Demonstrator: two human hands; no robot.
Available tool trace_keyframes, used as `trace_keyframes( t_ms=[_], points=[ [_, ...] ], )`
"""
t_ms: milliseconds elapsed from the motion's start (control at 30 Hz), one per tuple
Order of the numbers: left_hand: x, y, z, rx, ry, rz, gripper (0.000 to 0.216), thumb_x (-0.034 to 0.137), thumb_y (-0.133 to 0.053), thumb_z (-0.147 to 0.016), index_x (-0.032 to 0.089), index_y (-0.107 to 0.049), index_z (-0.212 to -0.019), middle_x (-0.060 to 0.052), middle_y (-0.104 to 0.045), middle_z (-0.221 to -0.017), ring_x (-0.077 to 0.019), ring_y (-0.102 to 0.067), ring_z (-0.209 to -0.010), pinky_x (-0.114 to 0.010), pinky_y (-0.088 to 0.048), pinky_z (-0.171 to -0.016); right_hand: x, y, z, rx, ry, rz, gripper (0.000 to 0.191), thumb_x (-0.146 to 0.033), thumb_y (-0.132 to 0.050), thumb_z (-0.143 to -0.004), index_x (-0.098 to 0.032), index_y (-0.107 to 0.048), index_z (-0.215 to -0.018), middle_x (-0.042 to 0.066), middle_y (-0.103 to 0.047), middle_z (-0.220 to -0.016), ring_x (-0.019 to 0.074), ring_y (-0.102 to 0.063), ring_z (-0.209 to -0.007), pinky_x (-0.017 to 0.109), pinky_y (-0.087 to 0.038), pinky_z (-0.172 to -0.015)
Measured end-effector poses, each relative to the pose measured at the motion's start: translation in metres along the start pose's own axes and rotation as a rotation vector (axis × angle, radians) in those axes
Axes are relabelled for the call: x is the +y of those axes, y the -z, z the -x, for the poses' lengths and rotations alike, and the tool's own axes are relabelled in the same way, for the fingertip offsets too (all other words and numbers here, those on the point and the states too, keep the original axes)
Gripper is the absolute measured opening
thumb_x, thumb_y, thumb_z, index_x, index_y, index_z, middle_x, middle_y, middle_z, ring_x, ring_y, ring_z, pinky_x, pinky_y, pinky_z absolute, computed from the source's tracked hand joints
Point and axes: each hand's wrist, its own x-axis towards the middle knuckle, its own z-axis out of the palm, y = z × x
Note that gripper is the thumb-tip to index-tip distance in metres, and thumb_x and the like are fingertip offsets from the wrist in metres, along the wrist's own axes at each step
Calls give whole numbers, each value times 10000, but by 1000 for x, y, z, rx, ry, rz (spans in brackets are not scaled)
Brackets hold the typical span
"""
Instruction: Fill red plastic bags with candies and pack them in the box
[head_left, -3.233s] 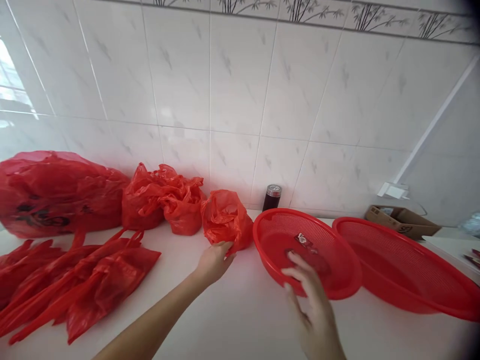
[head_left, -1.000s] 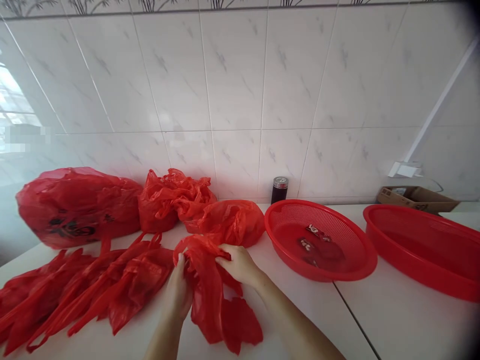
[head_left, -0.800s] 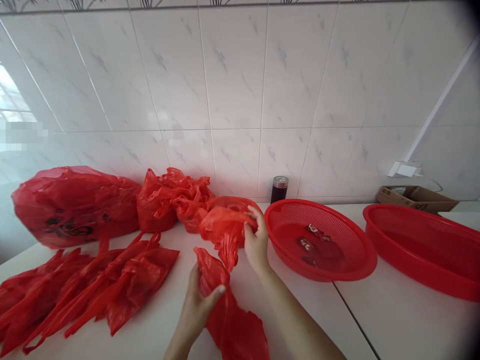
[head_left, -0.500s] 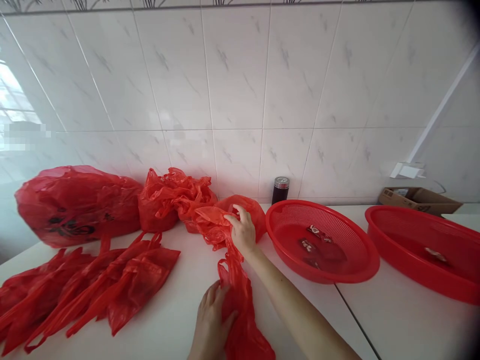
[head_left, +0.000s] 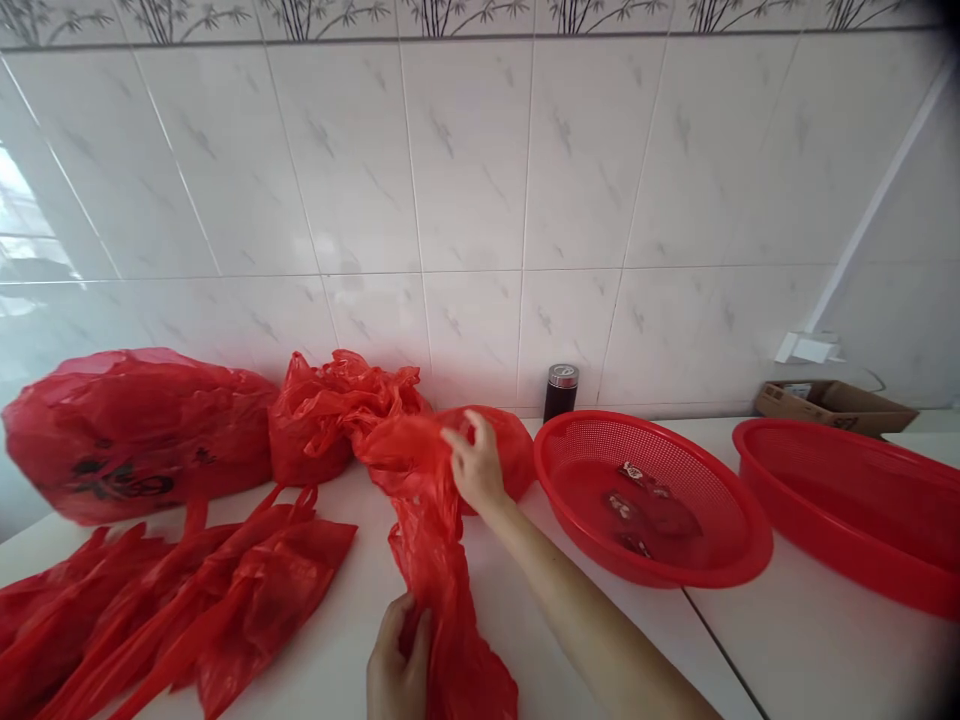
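Observation:
A crumpled red plastic bag stretches toward me down the middle of the white table. Low in the view, my left hand pinches its left edge between thumb and fingers. Farther up, my right hand is closed on the upper part of the same bag, its fingertips partly hidden in the plastic. Just behind that hand sits a rounded red bag. To its left stands a bunched red bag with its loose top flopped over.
Several flat red bags lie overlapping at the left, before a large stuffed red bag. On the right are a red basket with small dark packets, another red basket, a cardboard box and a dark flask.
The crumpled bag has been spread longer and shifted left, with its top puffed wider. My left hand has moved down and slightly left. The camera view has tilted up a little.

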Motion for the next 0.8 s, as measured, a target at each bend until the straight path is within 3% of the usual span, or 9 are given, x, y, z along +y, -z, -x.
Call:
trace_keyframes(
  t_ms=[67, 133, 267, 400, 467, 567, 667, 733, 800],
  points=[
    [-3, 0, -1, 11, -2, 12, 341, 471, -643, -762, 216, -633, -988, -88, -706, -1026, -281, -665, -943, -353, -543, -768, 8, -16, 9, -229, 31, 124, 317, -169, -501, -845, -278, -706, -1060, 38, -477, -1417, 246, -309, -1377, 478, -174, -1135],
    [-10, -1, -3, 24, 1, 42, 353, 498, -641, -752, 220, -633, -968, -84, -716, -986, -287, -673, -927, -361, -551, -764, 23, -28, 9, -290, -83, 176, 243, -133, -548, -810, -209, -739, -938, 128, -590, -1272, 294, -416, -1301, 532, -205, -1101],
    [-27, -4, -8, 56, -16, 70, 350, 527, -576, -789, 239, -626, -982, -85, -711, -1022, -293, -672, -958, -382, -548, -808, 45, -37, -15, -221, -324, 183, 227, -243, -557, -885, -151, -678, -1054, 135, -625, -1177, 270, -535, -1163, 514, -356, -1008],
    [-26, 2, -9, 137, -79, 0, 343, 462, -558, -818, 232, -605, -1068, -112, -638, -1199, -299, -574, -1159, -398, -487, -941, 40, -29, -37, -86, -392, 113, 317, -157, -478, -880, -91, -641, -1144, 195, -587, -1212, 297, -524, -1177, 498, -335, -1021],
    [-18, 7, -7, 150, -106, -35, 366, 429, -580, -812, 234, -588, -1121, -116, -576, -1292, -296, -525, -1211, -399, -465, -966, 27, -19, -36, -19, -372, 61, 394, -91, -397, -862, -75, -615, -1190, 216, -563, -1242, 293, -505, -1201, 481, -323, -1035],
    [-3, 8, -2, 157, -129, -67, 399, 411, -613, -790, 244, -591, -1152, -117, -526, -1345, -303, -527, -1178, -380, -501, -874, -2, 10, -13, 59, -301, -14, 440, -105, -335, -883, -111, -528, -1279, 159, -525, -1305, 226, -462, -1243, 407, -352, -1042],
    [17, 0, 6, 158, -144, -69, 381, 378, -667, -749, 259, -642, -1111, -118, -545, -1313, -322, -531, -1152, -376, -511, -817, -41, 51, 32, 125, -73, -214, 358, -219, -378, -926, -191, -524, -1251, 95, -549, -1264, 184, -485, -1209, 361, -388, -1029],
    [32, -9, 13, 104, -174, -80, 352, 345, -699, -726, 284, -680, -1072, -110, -575, -1278, -339, -499, -1197, -390, -508, -841, -63, 78, 62, 13, 142, -354, 332, -302, -511, -888, -256, -559, -1213, 65, -557, -1253, 207, -505, -1192, 379, -417, -1007],
    [47, -15, 20, 29, -222, -94, 356, 318, -716, -719, 308, -700, -1074, -96, -600, -1255, -340, -473, -1234, -397, -494, -887, -70, 101, 84, -88, 184, -395, 403, -335, -593, -844, -281, -549, -1241, 56, -554, -1271, 220, -520, -1181, 387, -435, -990]
  ],
)
